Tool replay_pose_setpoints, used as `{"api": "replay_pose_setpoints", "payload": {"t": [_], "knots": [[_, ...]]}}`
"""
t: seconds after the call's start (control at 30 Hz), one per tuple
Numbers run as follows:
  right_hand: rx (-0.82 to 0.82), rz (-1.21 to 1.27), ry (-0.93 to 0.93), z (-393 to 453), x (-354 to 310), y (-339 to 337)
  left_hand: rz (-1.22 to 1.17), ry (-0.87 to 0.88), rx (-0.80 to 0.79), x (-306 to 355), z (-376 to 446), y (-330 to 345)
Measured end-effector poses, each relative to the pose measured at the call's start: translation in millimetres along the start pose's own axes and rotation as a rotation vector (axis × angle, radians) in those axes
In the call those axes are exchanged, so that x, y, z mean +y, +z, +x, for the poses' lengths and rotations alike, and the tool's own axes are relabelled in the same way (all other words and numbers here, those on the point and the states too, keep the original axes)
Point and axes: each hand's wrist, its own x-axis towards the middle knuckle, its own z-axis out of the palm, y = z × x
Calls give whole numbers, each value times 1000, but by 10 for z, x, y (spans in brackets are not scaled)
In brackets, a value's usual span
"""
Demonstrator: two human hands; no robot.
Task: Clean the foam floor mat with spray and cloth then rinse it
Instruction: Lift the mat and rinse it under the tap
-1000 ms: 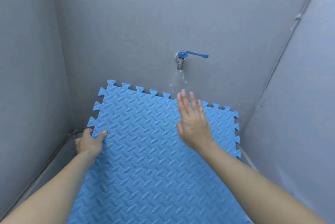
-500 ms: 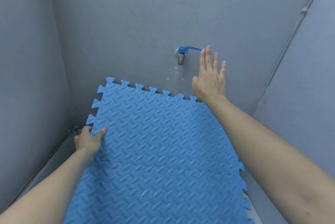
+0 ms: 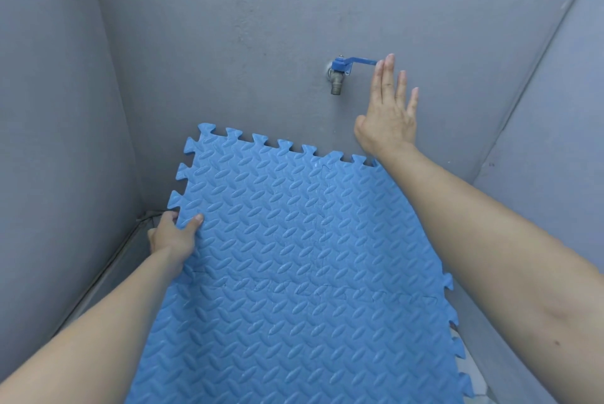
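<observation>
Mat position first: foam floor mat (image 3: 294, 273), blue with a raised oval tread and jigsaw-tooth edges, is leaning up from the lower foreground toward the grey back wall (image 3: 228, 44), its top edge sitting below the tap. Seams between joined tiles are showing across its middle. Surface wetness is not readable from this view.

Left hand (image 3: 173, 238) is gripping the mat's left edge, thumb lying on the tread face, fingers curling behind the toothed border. It is carrying the tilt of the sheet.

Right hand (image 3: 389, 109) is raised above the mat's top right corner, fingers straight and slightly spread, holding nothing. Fingertips are reaching the outer end of the blue tap lever (image 3: 359, 61); whether they are actually touching it, I cannot tell. Brass spout (image 3: 336, 83) is pointing down; no water is visible coming from it.

Judgement: step in hand is operating the tap during the rinse stage. Which way the lever needs to go is not determinable here.

Notes for doing it well:
- Be pushing the lever at its far end, where leverage is best, with a steady sweep.
- Be keeping the left grip firm; foam is flexing easily and the top edge could sag away from under the spout.
- Be holding the mat tilted so runoff drains downward.
</observation>
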Motion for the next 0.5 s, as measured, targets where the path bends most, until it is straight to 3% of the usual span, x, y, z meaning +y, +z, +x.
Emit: {"api": "replay_pose_setpoints", "payload": {"t": [0.5], "knots": [[-12, 36, 29, 36, -17, 29, -10, 1, -18, 5, -10, -19]]}}
